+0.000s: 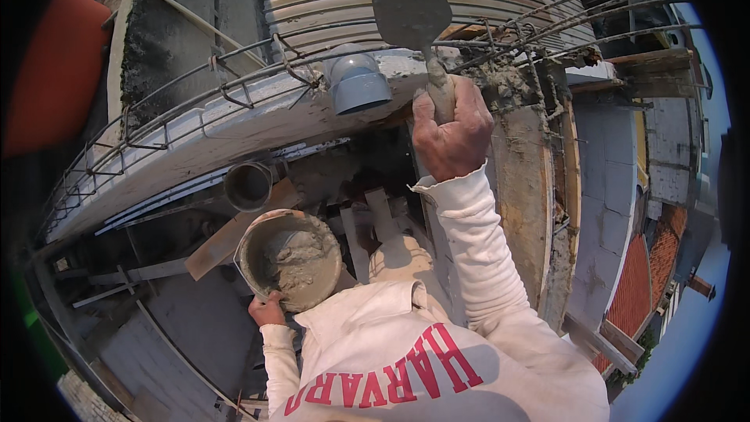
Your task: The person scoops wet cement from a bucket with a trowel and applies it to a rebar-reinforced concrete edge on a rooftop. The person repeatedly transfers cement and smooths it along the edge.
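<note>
My right hand (457, 129) is closed round the handle of a trowel (410, 4), held out in front over the top of the wall. The trowel's broad grey blade points away from me. Low on the left, my left hand (267, 310) grips the rim of a bucket (248, 272) close to my body. Wet grey mortar (301, 266) lies in the bucket, heaped and uneven. Just left of the trowel handle, a grey plastic pipe elbow (359, 86) sits on the wall's top edge.
Long steel reinforcing bars (176, 129) with stirrups run along the wall top (289, 121). Corrugated roofing (320, 0) slopes beyond. A second bucket (248, 186) stands lower down beside wooden planks (223, 246). Mortar-smeared formwork boards (523, 187) rise at right, near bent bars.
</note>
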A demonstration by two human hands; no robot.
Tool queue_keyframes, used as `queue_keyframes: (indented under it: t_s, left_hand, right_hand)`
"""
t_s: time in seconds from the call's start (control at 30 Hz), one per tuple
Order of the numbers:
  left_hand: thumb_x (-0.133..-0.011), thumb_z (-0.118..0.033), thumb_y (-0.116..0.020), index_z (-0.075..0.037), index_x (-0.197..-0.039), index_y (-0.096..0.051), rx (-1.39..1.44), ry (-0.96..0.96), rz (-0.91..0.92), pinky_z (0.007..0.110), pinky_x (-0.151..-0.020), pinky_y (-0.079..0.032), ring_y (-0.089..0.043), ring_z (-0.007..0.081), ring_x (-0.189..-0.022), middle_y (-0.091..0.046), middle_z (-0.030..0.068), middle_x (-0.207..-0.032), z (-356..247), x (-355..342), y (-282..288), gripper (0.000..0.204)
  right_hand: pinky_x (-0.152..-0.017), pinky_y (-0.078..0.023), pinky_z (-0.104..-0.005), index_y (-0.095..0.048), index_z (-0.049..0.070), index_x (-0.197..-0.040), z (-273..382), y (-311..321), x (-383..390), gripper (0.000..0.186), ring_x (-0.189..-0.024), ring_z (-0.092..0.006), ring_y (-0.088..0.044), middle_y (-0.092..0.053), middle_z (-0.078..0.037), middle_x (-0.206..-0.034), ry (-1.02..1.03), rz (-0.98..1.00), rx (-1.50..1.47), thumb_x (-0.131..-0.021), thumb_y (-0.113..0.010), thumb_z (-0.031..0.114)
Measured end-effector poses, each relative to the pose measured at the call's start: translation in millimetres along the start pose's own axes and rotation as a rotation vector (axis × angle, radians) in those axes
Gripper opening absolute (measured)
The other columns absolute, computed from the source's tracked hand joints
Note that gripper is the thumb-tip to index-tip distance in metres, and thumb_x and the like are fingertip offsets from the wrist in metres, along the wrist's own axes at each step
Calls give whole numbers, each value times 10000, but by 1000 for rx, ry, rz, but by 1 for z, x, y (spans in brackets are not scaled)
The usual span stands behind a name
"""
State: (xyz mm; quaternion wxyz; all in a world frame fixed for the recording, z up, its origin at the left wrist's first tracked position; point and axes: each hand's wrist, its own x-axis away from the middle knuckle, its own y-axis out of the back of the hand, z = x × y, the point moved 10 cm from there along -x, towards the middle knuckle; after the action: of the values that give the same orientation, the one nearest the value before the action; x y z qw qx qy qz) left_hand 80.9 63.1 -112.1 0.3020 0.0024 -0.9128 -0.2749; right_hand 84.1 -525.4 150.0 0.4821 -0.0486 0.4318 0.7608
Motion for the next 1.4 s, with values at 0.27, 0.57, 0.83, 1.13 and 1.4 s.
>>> queue_keyframes:
  t_s: [0.27,0.57,0.83,1.13,1.4]
  left_hand:
    - [-745,73,-660,70,-885,-731,-112,3,79,320,-751,-526,-634,134,-751,-739,45,-848,-25,-12,-62,157]
    - [-723,94,-651,45,-844,-709,-105,-41,27,322,-714,-521,-601,120,-730,-716,46,-809,-5,-53,-130,142]
    - [-763,-6,-670,48,-904,-727,-23,276,15,357,-736,-536,-644,170,-744,-743,88,-840,118,-78,-135,161]
    - [-764,-30,-672,54,-897,-726,-290,247,52,373,-717,-532,-663,193,-741,-738,91,-816,127,-79,-151,166]
    - [-776,-56,-683,48,-880,-704,-357,-19,112,401,-714,-532,-678,248,-743,-729,118,-813,50,-82,-172,149]
  right_hand:
    - [-784,-546,-383,-640,0,-988,-88,-66,-91,215,-812,-341,-687,-710,-157,-869,-232,48,-60,-916,-687,198]
    - [-1079,-460,-475,-638,-82,-1125,-89,-77,-89,379,-1008,-279,-705,-754,-188,-971,44,-85,-306,-1053,-540,277]
    - [-1109,-422,-573,-638,-126,-1122,-86,-83,-86,547,-1056,-393,-696,-733,-252,-1032,35,-10,-19,-1046,-330,319]
    - [-1086,-437,-584,-616,-135,-1133,-94,-87,-85,566,-1084,-389,-679,-714,-275,-1096,23,54,17,-1051,-312,334]
    - [-1077,-455,-570,-620,-123,-1102,-87,-77,-91,448,-1013,-356,-722,-751,-234,-968,77,-49,-84,-1050,-390,259]
